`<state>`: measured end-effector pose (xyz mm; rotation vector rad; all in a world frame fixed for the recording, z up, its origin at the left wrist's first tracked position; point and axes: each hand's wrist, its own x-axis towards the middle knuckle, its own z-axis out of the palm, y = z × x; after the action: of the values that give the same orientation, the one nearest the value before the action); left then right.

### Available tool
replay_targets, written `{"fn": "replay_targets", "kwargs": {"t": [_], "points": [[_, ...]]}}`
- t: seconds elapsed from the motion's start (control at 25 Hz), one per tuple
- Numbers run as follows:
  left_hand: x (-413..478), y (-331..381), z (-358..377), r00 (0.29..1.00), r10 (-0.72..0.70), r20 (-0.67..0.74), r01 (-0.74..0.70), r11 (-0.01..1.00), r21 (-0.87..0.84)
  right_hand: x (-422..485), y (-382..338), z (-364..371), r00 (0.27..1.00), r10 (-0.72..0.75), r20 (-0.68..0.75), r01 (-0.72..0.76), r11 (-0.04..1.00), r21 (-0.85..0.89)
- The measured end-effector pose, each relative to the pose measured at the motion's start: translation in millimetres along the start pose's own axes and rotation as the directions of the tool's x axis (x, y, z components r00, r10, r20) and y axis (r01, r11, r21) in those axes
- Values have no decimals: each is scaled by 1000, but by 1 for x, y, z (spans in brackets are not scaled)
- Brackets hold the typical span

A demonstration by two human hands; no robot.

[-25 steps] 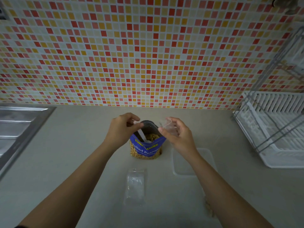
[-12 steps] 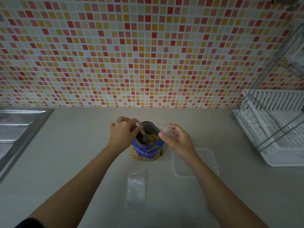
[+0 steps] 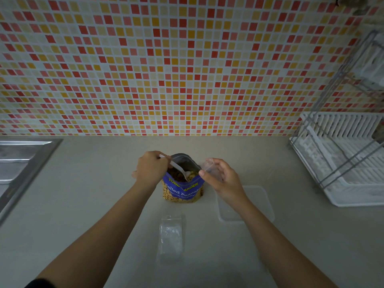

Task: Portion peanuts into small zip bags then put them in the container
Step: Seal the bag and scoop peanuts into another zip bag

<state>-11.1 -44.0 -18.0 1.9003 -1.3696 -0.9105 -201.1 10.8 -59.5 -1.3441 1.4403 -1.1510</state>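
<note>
A blue bag of salted peanuts (image 3: 182,189) stands open in the middle of the counter. My left hand (image 3: 150,168) grips a white plastic spoon (image 3: 180,170) whose bowl is down inside the bag's mouth among the peanuts. My right hand (image 3: 221,179) pinches a small clear zip bag (image 3: 209,166) just right of the peanut bag's opening. A clear plastic container (image 3: 261,201) lies on the counter behind my right wrist. Another small zip bag (image 3: 170,238) lies flat on the counter, nearer to me.
A steel sink (image 3: 20,163) sits at the left edge of the beige counter (image 3: 93,204). A white dish rack (image 3: 342,163) with a metal frame stands at the right. A mosaic tiled wall (image 3: 166,69) backs the counter.
My left hand has shifted left and tilted the spoon so its bowl dips deeper into the peanuts. My right hand still holds the small zip bag beside the opening.
</note>
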Motion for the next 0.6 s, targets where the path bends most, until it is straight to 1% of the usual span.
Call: {"fn": "replay_targets", "kwargs": {"t": [0.08,0.12,0.16,0.2,0.24,0.28,0.36,0.48,0.6], "points": [[-2,2,-1,1000,3,-4,-3,1000,-28,-1,1,0,1000,5,-8,-5,1000,21],[-3,2,0,1000,10,-20,-10,1000,-14,-1,1,0,1000,10,-9,-10,1000,26],[-6,2,2,999,34,-38,-32,999,34,-1,1,0,1000,16,-12,-15,1000,27],[-9,1,5,995,88,-36,-84,990,115,-1,2,0,1000,19,-15,-19,999,28],[-13,0,10,991,133,-2,-131,973,188,-1,3,0,1000,20,-17,-19,999,26],[-16,0,14,987,159,33,-162,964,211,-1,4,0,1000,19,-15,-19,1000,22],[-15,-1,17,990,126,63,-133,981,141,0,4,0,1000,25,-13,-25,1000,8],[-8,1,11,1000,2,27,-1,999,-53,0,2,0,999,39,-16,-39,999,-2],[-5,1,4,1000,-23,-18,21,990,-141,-1,1,0,999,34,-16,-34,999,-4]]}}
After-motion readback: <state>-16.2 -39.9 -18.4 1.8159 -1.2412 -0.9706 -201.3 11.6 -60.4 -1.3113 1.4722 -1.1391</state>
